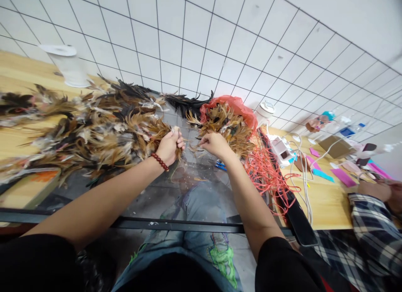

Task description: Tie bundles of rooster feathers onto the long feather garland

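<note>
My left hand [171,146], with a red bead bracelet on its wrist, is closed around a small bunch of feathers at the right edge of a wide feather pile [103,137]. Brown, black and whitish feathers make up that pile. Across a small gap, my right hand [213,143] pinches a thin feather between thumb and fingertips. Just behind it, brown feathers [230,126] lie in a red plastic bag [234,102]. Both hands are above a dark, see-through tabletop [188,179] dotted with white bits.
Tangled red string [266,170] lies right of my right forearm, beside a black strip [298,220]. White cables [304,187] and a white cup [265,112] are further right. A co-worker's plaid sleeve [373,229] shows at the far right. A white roll [70,65] stands back left.
</note>
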